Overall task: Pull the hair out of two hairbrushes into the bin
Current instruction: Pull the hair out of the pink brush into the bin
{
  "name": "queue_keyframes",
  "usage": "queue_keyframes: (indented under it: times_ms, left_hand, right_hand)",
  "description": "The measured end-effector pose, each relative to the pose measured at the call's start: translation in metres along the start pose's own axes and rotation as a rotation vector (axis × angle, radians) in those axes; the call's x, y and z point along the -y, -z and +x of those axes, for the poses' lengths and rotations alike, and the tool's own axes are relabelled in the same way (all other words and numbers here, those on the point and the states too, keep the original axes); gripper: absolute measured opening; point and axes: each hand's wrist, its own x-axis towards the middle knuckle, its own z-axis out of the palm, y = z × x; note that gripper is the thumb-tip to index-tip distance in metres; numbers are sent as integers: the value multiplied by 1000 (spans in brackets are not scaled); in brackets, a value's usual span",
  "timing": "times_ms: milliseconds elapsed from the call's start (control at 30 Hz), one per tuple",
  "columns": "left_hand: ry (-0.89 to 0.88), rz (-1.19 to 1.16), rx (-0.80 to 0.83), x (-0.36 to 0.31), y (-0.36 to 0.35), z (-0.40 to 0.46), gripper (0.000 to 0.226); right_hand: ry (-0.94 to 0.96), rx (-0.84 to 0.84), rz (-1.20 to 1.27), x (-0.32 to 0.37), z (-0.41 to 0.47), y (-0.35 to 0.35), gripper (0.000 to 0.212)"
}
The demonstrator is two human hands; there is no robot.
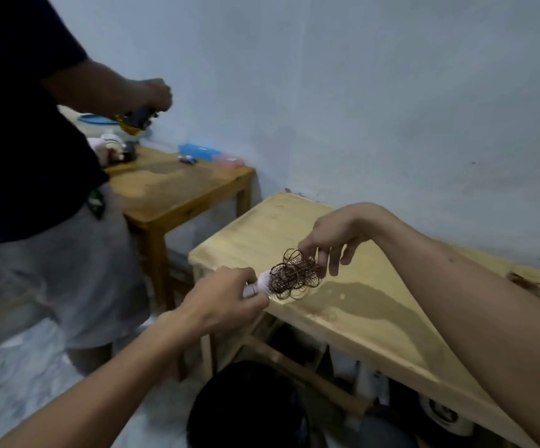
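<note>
Both hands on hairbrush [264, 283], pinching.

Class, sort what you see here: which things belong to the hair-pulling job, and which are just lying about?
Job: hairbrush, hair tangle, black bin, left hand, right hand.
Lying about: blue box, pink box, blue-rimmed bowl on the far table.

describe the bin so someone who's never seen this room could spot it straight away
Start at the pale wooden table along the blue wall, where two hands work a hairbrush over its near corner. Look straight down to the floor below that corner: the bin is the round black tub there, darker than the items under the table.
</note>
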Motion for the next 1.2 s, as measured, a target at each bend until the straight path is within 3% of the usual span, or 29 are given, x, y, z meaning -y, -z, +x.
queue_keyframes:
  times_ms: [267, 500, 667, 800, 1067, 1200]
  left_hand:
    - [-9, -18, 48, 52, 20, -56, 35]
    - [16, 10, 160, 87, -4, -104, 26]
    - [38, 55, 336, 103, -48, -119, 18]
    - [63, 56, 445, 114, -91, -130, 20]
    - [123, 109, 458, 120, -140, -142, 41]
    - [147, 47, 430, 128, -142, -146, 32]
  right_hand:
    - [206, 65, 22, 35, 16, -44, 38]
    - [356, 90, 43, 28, 34, -127, 29]
    - [336, 90, 66, 1, 61, -195, 15]
    - [346, 48, 252, -31, 86, -238, 10]
    - [270, -26, 533, -68, 116, -277, 4]
    - [182, -55, 638, -76, 127, -279, 7]
